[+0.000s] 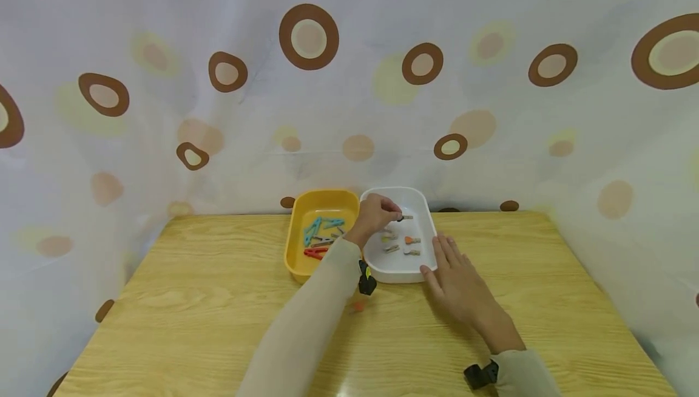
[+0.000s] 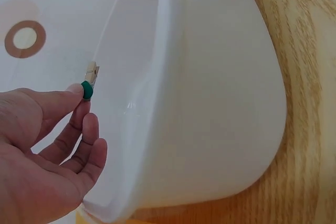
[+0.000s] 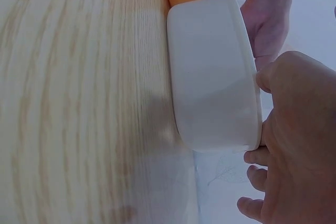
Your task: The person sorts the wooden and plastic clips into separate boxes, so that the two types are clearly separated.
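My left hand (image 1: 374, 216) is over the white tray (image 1: 401, 277), its thumb and fingertips pinching a small wooden clothespin (image 2: 91, 71) with a dark green round decoration. Below it in the tray lie several more little clothespins, one with an orange decoration (image 1: 411, 240) and one with a pale one (image 1: 412, 252). Along the tray's right side rests my right hand (image 1: 461, 285), fingers extended, thumb near the front corner. From the right wrist view, that hand (image 3: 304, 140) touches the tray's rim.
Left of the white tray, and against it, stands a yellow tray (image 1: 297, 268). Teal clips (image 1: 312, 230), a red clip (image 1: 314, 253) and thin greyish pieces lie inside, partly hidden by my left arm. A blurred orange spot (image 1: 358, 306) shows on the wooden table (image 1: 218, 306). Patterned cloth hangs behind.
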Demonstrator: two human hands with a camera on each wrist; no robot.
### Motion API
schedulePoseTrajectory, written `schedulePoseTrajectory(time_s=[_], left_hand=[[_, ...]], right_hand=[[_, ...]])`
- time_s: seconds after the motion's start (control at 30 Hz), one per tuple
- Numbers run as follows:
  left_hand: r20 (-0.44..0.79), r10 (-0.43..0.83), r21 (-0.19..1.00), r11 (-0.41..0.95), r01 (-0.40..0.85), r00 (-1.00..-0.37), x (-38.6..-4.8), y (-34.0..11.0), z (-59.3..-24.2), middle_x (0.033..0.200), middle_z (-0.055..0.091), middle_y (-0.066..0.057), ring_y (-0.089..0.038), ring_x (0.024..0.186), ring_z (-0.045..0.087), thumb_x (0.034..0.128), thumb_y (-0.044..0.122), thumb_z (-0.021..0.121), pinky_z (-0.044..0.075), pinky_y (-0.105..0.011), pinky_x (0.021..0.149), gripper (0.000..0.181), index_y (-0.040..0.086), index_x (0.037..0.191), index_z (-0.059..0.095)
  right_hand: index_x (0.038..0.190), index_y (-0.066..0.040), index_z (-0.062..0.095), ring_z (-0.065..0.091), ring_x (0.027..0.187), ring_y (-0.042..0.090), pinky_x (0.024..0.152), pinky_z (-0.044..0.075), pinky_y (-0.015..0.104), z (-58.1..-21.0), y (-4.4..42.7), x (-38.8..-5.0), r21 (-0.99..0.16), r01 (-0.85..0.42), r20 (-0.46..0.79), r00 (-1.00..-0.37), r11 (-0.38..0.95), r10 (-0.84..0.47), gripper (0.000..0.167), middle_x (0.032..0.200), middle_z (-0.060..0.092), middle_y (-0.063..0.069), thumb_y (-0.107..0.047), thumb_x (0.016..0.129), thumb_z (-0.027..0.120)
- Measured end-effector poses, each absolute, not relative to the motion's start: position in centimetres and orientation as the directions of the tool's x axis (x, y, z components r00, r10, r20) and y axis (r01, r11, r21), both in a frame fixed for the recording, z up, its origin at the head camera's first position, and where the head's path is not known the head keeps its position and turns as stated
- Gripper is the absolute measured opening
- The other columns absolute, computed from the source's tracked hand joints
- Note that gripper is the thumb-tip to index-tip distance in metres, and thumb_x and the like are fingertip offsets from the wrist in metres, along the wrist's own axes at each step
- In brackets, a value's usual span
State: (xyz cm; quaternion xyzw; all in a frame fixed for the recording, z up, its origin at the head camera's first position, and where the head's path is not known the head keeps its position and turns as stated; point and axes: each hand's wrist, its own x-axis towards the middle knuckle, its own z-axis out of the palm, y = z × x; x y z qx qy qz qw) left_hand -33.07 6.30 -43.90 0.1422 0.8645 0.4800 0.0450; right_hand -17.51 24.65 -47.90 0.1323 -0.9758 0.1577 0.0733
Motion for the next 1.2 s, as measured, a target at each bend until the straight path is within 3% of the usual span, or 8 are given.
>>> schedulePoseTrajectory(time_s=[0.33,0.63,1.2], left_hand=[[-0.02,0.257,0.833,0.538,0.126,-0.966,-33.2,7.8,-44.2,0.085,0.071,0.001,-0.015,0.078,0.058,0.0955,0.015,0.076,0.051,-0.026,0.072,0.009,0.01,0.089,0.078],[-0.039,0.241,0.82,0.563,0.107,-0.97,-33.4,8.2,-44.3,0.092,0.072,-0.003,-0.017,0.084,0.06,0.0974,0.015,0.073,0.054,-0.03,0.083,0.009,0.008,0.096,0.078],[0.095,0.432,0.815,0.483,0.319,-0.897,-32.5,5.7,-42.6,0.105,0.075,-0.011,-0.023,0.095,0.071,0.0988,0.009,0.069,0.057,-0.027,0.081,0.016,0.0,0.109,0.077]], right_hand=[[0.159,0.01,0.019,0.017,0.153,0.046,0.115,0.026,0.068,-47.5,24.4,-17.3,-0.29,-0.287,0.21,-0.95,0.913,-0.232,0.073,0.166,0.017,0.028,-0.042,0.112,0.035],[0.159,0.009,0.019,0.016,0.153,0.045,0.116,0.026,0.066,-47.5,24.4,-17.2,-0.296,-0.282,0.209,-0.951,0.912,-0.226,0.072,0.167,0.017,0.026,-0.042,0.112,0.036],[0.16,0.01,0.015,0.014,0.153,0.046,0.118,0.023,0.065,-47.5,24.3,-17.1,-0.31,-0.278,0.176,-0.957,0.909,-0.232,0.074,0.167,0.014,0.027,-0.043,0.112,0.032]])
